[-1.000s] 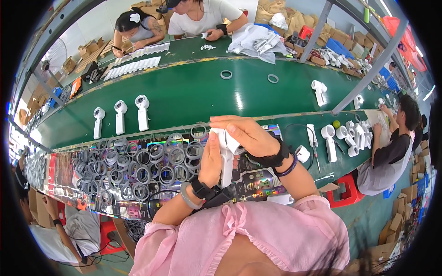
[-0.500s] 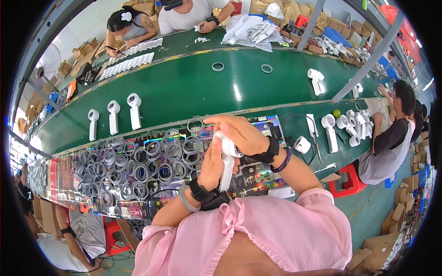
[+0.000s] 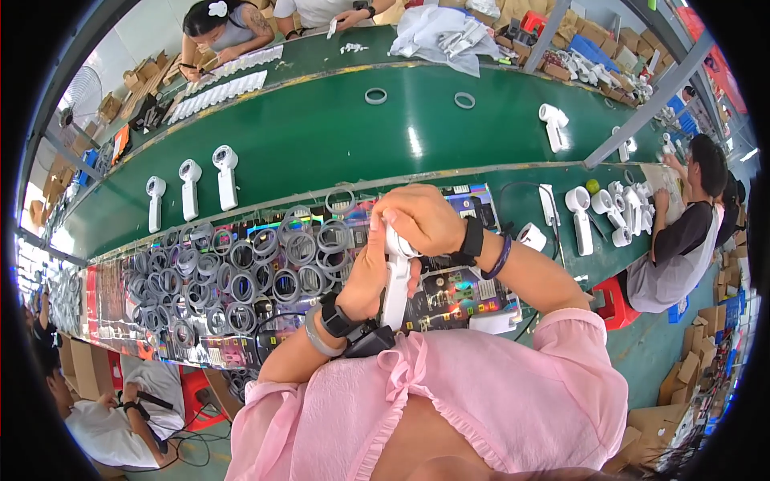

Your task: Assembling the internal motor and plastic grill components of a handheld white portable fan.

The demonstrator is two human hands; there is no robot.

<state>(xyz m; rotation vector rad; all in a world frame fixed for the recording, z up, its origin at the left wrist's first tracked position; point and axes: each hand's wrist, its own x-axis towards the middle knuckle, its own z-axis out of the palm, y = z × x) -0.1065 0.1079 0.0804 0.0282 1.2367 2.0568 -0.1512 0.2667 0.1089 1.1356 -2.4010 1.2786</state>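
Both my hands are on a white handheld fan [image 3: 395, 293], held upright close to my chest over the worktable. My left hand [image 3: 367, 276] wraps the neck from the left side, with fingertips showing at the right of the handle. My right hand [image 3: 429, 218] is curled over the round head, covering most of it. Whether a ring sits on that head is hidden by the fingers. To the left of my hands lies a large spread of loose grey rings [image 3: 286, 284]. A single grey ring [image 3: 340, 200] lies just beyond my left hand.
Three white fans [image 3: 226, 178] stand on the green belt [image 3: 321, 144] at left; two grey rings [image 3: 375, 96] lie farther back. At right are more fans [image 3: 577, 220], a white round part [image 3: 531, 236] and a cable. Co-workers sit across, at right and at lower left.
My right hand's fingers, stretched out to the left before, are now folded over the fan's head. My left hand keeps its hold. The whole view has shifted slightly.
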